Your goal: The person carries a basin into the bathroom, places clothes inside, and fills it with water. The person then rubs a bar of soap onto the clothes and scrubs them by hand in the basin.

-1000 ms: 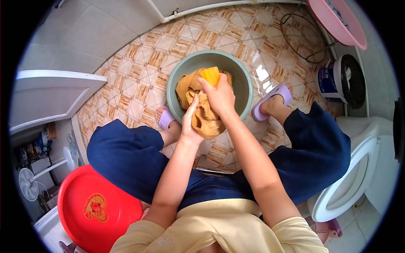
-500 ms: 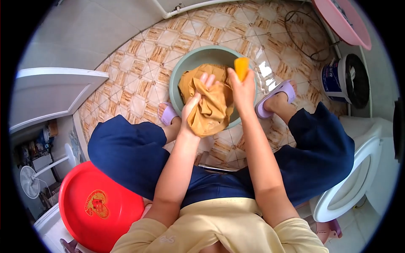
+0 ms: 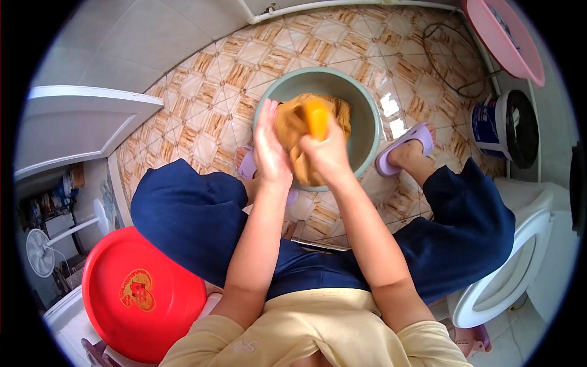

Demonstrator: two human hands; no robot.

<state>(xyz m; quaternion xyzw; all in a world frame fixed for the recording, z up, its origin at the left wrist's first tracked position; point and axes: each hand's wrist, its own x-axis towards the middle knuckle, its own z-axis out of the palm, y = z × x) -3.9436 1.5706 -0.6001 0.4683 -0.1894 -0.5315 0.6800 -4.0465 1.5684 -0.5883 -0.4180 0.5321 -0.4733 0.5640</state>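
A brown-yellow cloth garment (image 3: 342, 113) lies bunched in a grey-green basin (image 3: 367, 104) on the floor between my feet. My right hand (image 3: 327, 153) is closed round a small orange-yellow block (image 3: 317, 119), blurred by motion, and holds it over the cloth. Its underside is hidden, and I cannot tell exactly what it is. At the cloth's left edge my left hand (image 3: 270, 147) is open, its fingers stretched out straight and its palm turned towards the garment. Part of the cloth hangs down between my two hands at the basin's near side.
Patterned tiles (image 3: 214, 79) surround the basin. To the left stand a red basin (image 3: 177, 306) and a white door (image 3: 92, 125). A toilet (image 3: 477, 300), a bucket (image 3: 489, 128) and a pink basin (image 3: 489, 37) are on the right. A hose (image 3: 431, 58) lies near the wall.
My right hand has moved left and down with the orange-yellow block, onto the cloth. My left hand no longer lies across the garment but is upright at its left edge.
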